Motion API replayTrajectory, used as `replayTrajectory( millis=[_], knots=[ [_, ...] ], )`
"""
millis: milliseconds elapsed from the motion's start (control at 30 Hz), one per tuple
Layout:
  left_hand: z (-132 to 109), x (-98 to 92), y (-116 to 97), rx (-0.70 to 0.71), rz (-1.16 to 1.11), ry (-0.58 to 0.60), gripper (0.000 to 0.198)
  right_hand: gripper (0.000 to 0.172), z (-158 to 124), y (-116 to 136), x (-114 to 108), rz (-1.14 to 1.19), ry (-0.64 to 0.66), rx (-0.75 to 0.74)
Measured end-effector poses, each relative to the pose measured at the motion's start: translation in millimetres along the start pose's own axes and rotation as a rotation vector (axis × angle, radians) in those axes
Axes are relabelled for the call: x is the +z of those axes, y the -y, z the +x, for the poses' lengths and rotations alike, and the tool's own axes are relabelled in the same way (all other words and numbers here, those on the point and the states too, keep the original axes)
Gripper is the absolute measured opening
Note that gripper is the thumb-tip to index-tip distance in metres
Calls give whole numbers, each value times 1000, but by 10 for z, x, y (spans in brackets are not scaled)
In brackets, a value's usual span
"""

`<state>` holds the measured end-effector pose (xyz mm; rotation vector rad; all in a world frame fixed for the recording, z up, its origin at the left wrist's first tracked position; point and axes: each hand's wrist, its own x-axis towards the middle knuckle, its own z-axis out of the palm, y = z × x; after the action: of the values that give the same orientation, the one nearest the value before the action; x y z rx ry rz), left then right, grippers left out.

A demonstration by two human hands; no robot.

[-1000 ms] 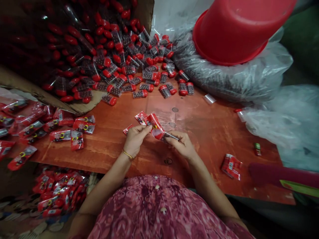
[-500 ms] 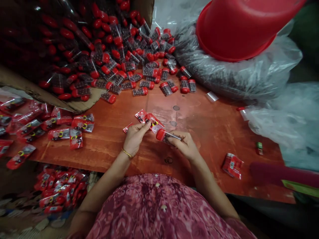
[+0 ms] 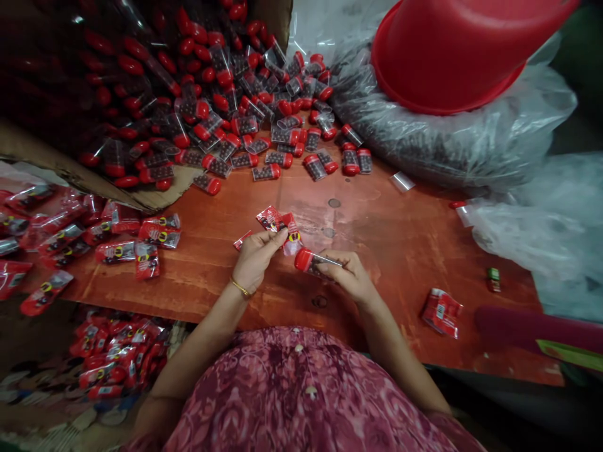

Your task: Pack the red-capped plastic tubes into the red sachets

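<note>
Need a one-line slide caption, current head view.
Left hand pinches a red printed sachet; right hand holds a red-capped clear tube over a reddish-brown table.

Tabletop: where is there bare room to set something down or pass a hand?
Bare tabletop shows between the right hand and the red packets at right, and between the left hand and the packet pile at left. Crowded: the back left, under red-capped tubes spilling from the cardboard box.

Head camera, looking forward, down at tabletop (image 3: 377, 216)
</note>
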<state>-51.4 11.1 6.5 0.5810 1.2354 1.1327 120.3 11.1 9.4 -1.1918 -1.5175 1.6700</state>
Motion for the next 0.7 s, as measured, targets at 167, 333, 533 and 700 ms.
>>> replayTrajectory(
  millis=[167, 333, 533, 700],
  knots=[
    [-18, 35, -26, -26, -8, -27, 35, 18, -17, 14, 25, 1, 13, 12],
    [-26, 33, -50, -61, -41, -30, 38, 18, -22, 7, 39, 19, 13, 44],
    [-21, 22, 2, 2, -1, -52, 44, 19, -32, 24, 45, 46, 11, 26],
    [2, 0, 55, 49, 61, -45, 43, 17, -38, 45, 47, 25, -4, -10]
  ],
)
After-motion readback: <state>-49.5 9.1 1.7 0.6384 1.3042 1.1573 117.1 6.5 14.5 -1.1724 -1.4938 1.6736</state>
